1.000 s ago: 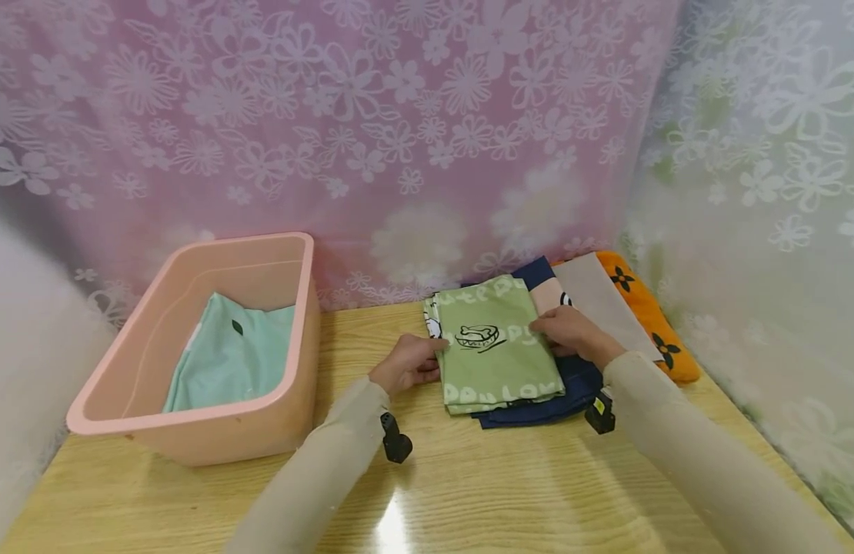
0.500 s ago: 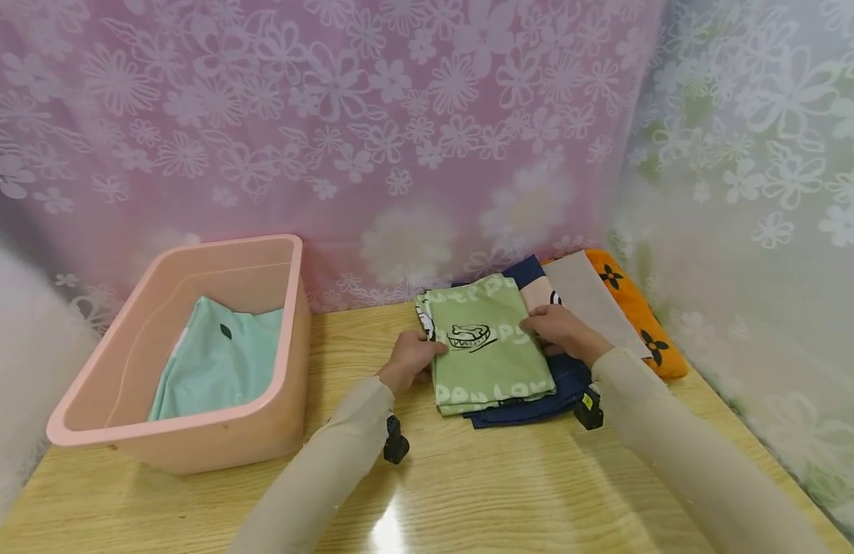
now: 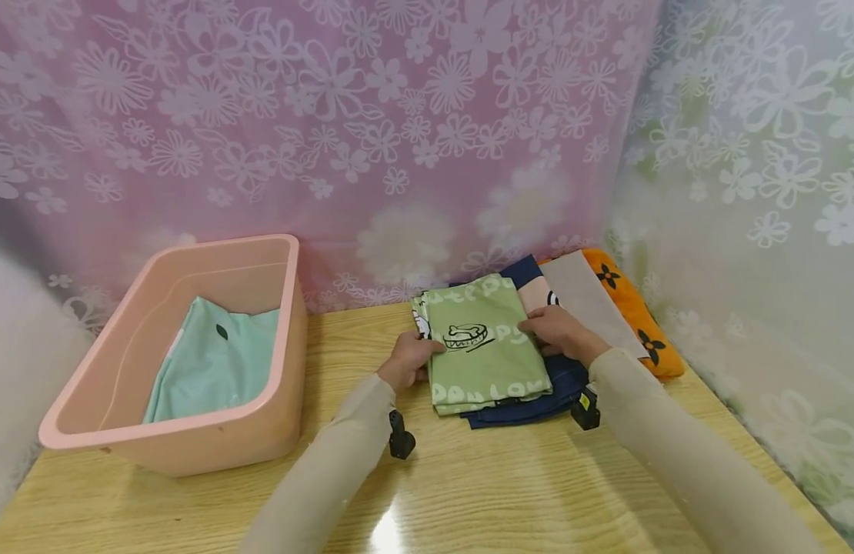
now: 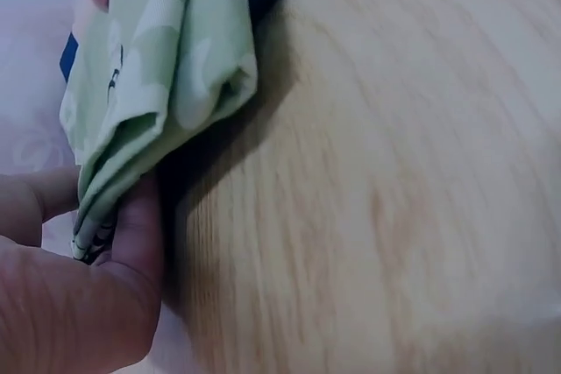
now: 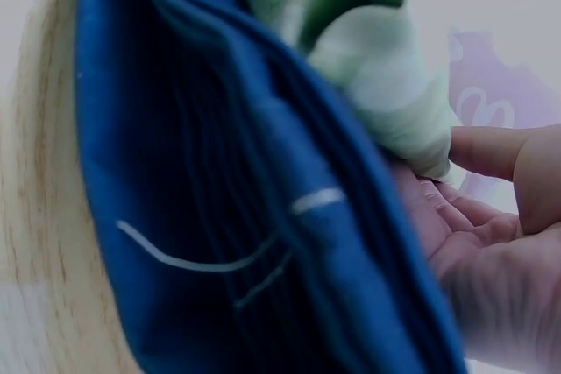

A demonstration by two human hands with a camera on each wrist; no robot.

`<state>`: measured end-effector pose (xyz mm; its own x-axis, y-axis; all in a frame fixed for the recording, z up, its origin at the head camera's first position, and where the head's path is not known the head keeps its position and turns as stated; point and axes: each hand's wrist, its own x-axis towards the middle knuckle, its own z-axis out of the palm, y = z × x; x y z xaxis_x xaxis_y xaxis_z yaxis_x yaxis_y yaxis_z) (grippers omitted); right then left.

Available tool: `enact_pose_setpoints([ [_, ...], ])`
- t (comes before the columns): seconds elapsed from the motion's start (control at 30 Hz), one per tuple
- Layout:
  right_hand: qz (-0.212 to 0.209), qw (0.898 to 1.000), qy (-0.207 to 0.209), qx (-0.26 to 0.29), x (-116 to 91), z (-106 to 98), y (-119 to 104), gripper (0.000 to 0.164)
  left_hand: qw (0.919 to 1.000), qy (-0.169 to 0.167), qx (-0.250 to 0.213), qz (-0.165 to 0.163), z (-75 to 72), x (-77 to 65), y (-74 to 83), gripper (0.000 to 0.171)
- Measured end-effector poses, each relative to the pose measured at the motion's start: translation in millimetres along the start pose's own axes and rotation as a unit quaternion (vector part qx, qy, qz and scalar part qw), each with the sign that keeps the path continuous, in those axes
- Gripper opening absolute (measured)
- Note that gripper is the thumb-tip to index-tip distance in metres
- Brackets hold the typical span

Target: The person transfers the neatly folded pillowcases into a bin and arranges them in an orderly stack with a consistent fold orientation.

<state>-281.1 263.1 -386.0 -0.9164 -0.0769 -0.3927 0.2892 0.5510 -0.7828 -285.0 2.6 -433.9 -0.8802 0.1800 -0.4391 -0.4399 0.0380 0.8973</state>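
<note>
A folded green cloth (image 3: 478, 369) with white lettering and a black bowl-and-bone drawing lies on top of a folded navy blue cloth (image 3: 506, 415). My left hand (image 3: 409, 360) pinches its left edge, thumb above and fingers beneath, as the left wrist view shows of the layered green fabric (image 4: 140, 85). At the opposite edge my right hand (image 3: 560, 329) pinches it too, with thumb and fingers meeting at the cloth's side in the right wrist view. The thick navy folds (image 5: 289, 181) stand close beside that hand's fingers.
On the left stands a pink plastic tub (image 3: 291, 362) with a mint green cloth (image 3: 226, 362) inside. A grey folded cloth (image 3: 593, 296) and an orange one (image 3: 638, 327) with black flowers lie to the right. Floral curtains (image 3: 330, 154) hang behind the wooden table (image 3: 468, 492).
The head view has shifted slightly, so everything sits a little further left in it. Both hands keep their grip on the green cloth, which has hardly moved.
</note>
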Motion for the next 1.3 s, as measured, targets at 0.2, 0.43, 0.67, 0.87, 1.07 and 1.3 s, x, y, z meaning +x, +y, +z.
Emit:
enact_pose_setpoints([
  [0.2,-0.018,1.0,0.006,-0.01,1.6,1.7,3.8,0.051,0.9999,-0.009,-0.007,0.001,-2.0,0.9,-0.7,0.062],
  [0.43,-0.05,0.998,0.009,0.032,0.0,5.8,2.7,0.052,0.9993,-0.019,-0.015,0.029,-9.6,0.0,-3.7,0.069],
  [0.67,-0.068,0.994,0.001,0.082,-5.7,5.5,-4.5,0.052,0.9985,-0.014,0.014,0.052,-14.6,-11.7,6.6,0.066],
  [0.87,-0.086,0.991,-0.013,0.102,-14.0,5.1,-13.8,0.055,0.9964,-0.014,0.038,0.074,-21.1,-21.9,18.4,0.05],
  [1.07,-0.098,0.988,-0.02,0.119,-28.3,3.3,-24.6,0.057,0.9945,-0.002,0.058,0.087,-26.0,-35.5,33.3,0.041],
  [1.3,-0.112,0.987,-0.02,0.112,-43.6,-3.0,-38.4,0.052,0.9892,0.026,0.069,0.127,-25.6,-54.1,49.4,0.046],
])
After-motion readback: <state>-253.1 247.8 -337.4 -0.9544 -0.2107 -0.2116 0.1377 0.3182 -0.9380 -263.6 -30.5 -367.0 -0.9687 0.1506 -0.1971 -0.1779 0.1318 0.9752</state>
